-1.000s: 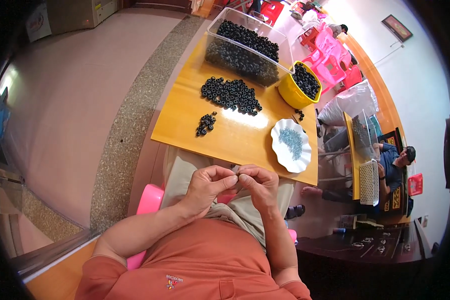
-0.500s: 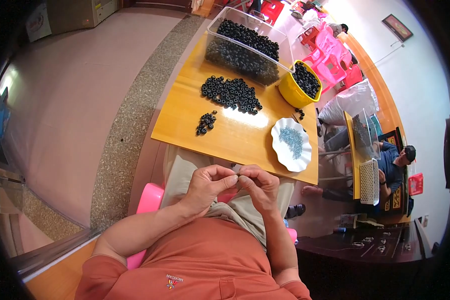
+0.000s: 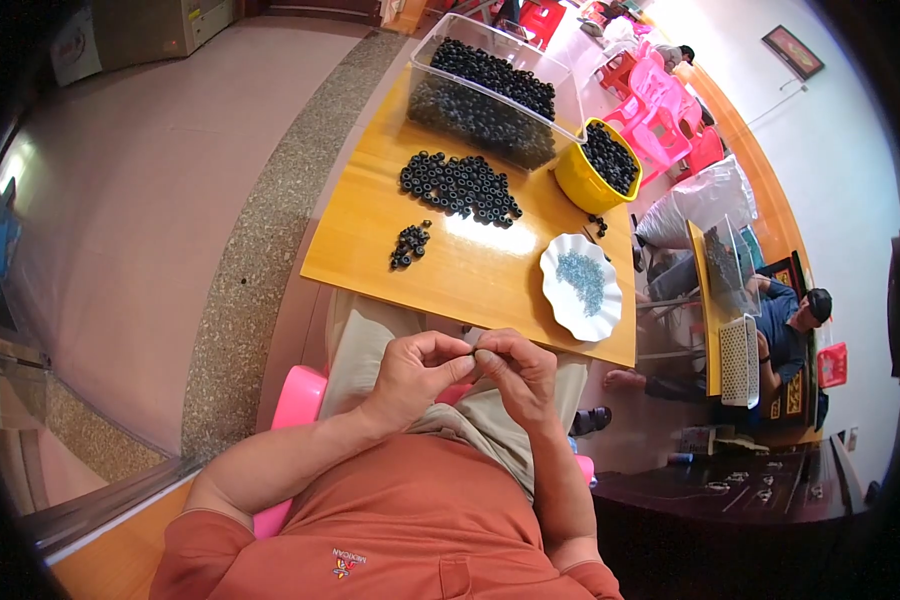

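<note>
My left hand (image 3: 417,374) and my right hand (image 3: 518,372) meet over my lap, just off the table's near edge. Thumb and forefinger of each are pinched together, the fingertips touching. A small dark piece shows between them, mostly covered by the fingers, so its kind is unclear. On the table beyond lies a small heap of black ring-shaped parts (image 3: 409,246), with a larger spread of the same black parts (image 3: 458,187) behind it. Nearest my right hand stands a white scalloped plate (image 3: 562,313) bearing many tiny pale-blue pieces (image 3: 583,280).
A clear plastic bin (image 3: 570,88) full of black parts stands at the table's far end, beside a yellow tub (image 3: 577,185) of them. The wooden table (image 3: 360,262) ends before my lap. At right, another person (image 3: 785,325) sits by a second table with a white basket (image 3: 739,362).
Both hands keep their pinch at nearly the same spot, with only slight finger movement. The table's contents stay where they were; the view has shifted very slightly.
</note>
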`<action>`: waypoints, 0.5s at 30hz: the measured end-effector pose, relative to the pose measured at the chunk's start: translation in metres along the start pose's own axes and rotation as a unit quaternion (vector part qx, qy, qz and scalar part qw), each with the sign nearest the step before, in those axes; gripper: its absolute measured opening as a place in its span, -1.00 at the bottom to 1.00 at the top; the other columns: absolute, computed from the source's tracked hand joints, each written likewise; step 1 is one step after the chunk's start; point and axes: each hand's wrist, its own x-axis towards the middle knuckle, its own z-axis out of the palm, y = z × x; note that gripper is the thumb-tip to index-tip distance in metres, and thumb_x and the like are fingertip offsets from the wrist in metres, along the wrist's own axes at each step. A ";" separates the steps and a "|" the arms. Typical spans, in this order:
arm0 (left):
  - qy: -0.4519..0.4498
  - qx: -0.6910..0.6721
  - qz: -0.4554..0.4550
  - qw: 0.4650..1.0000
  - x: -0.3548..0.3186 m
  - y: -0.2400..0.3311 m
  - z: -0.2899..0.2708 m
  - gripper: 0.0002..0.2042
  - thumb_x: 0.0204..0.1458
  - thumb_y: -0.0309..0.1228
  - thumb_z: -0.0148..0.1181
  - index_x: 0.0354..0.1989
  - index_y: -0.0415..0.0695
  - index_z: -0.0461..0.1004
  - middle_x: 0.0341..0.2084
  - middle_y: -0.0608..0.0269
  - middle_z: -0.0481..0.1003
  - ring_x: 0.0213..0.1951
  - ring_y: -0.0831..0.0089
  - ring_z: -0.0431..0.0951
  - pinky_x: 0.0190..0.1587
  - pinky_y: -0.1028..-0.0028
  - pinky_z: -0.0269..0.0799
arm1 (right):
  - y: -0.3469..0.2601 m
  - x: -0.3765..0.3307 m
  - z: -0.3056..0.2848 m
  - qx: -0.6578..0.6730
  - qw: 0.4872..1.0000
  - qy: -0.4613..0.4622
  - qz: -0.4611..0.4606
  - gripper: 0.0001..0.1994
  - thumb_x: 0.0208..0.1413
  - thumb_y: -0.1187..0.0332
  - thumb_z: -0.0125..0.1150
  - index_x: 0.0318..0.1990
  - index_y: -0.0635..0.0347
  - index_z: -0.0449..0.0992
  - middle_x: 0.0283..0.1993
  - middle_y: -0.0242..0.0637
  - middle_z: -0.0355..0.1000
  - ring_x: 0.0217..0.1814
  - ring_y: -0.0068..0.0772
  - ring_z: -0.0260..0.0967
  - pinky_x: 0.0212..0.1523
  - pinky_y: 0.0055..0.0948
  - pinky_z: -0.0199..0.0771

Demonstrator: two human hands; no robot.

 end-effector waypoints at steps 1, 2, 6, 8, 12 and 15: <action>-0.001 0.022 0.010 1.000 0.000 0.000 0.000 -0.86 0.06 -0.56 0.22 -0.20 -0.28 0.51 -0.36 0.20 0.57 -0.33 0.54 0.57 -0.24 0.55 0.51 | -0.001 0.000 0.001 0.015 1.000 -0.003 0.009 -0.94 0.11 0.64 0.14 -0.27 0.36 0.47 -0.27 -0.29 0.42 -0.26 -0.55 0.36 -0.24 -0.58 0.40; -0.003 0.043 0.020 0.999 -0.001 0.000 0.000 -0.86 0.06 -0.57 0.22 -0.20 -0.29 0.51 -0.37 0.21 0.57 -0.33 0.54 0.57 -0.24 0.56 0.51 | -0.003 -0.001 0.001 0.030 0.999 -0.007 0.018 -0.94 0.11 0.64 0.14 -0.27 0.36 0.46 -0.27 -0.29 0.41 -0.26 -0.55 0.36 -0.24 -0.57 0.40; -0.005 0.072 0.031 0.997 -0.001 -0.001 -0.001 -0.86 0.06 -0.57 0.23 -0.20 -0.29 0.51 -0.37 0.21 0.57 -0.32 0.56 0.57 -0.25 0.57 0.51 | -0.006 -0.001 0.002 0.024 1.000 -0.014 0.013 -0.94 0.12 0.63 0.14 -0.26 0.36 0.45 -0.26 -0.29 0.39 -0.26 -0.54 0.36 -0.24 -0.56 0.41; -0.005 0.068 0.033 0.997 -0.001 -0.001 -0.001 -0.86 0.06 -0.57 0.23 -0.21 -0.28 0.51 -0.38 0.23 0.57 -0.33 0.57 0.56 -0.26 0.58 0.50 | -0.003 -0.001 0.000 -0.006 1.000 -0.016 -0.004 -0.93 0.11 0.63 0.15 -0.25 0.36 0.44 -0.26 -0.27 0.38 -0.26 -0.52 0.37 -0.24 -0.55 0.43; -0.005 0.067 0.031 0.997 0.000 -0.001 -0.001 -0.87 0.05 -0.57 0.23 -0.22 -0.27 0.51 -0.39 0.23 0.57 -0.35 0.58 0.56 -0.26 0.59 0.50 | -0.002 0.000 -0.001 -0.030 0.999 -0.025 -0.032 -0.91 0.10 0.64 0.15 -0.24 0.36 0.45 -0.26 -0.26 0.39 -0.25 -0.50 0.38 -0.23 -0.55 0.43; -0.007 0.076 0.027 0.997 0.001 -0.001 -0.002 -0.87 0.05 -0.57 0.23 -0.22 -0.27 0.51 -0.40 0.23 0.57 -0.35 0.58 0.55 -0.27 0.59 0.50 | 0.003 0.000 -0.002 -0.027 0.999 -0.025 -0.037 -0.87 0.09 0.65 0.15 -0.20 0.36 0.47 -0.25 -0.24 0.40 -0.25 -0.49 0.39 -0.23 -0.54 0.43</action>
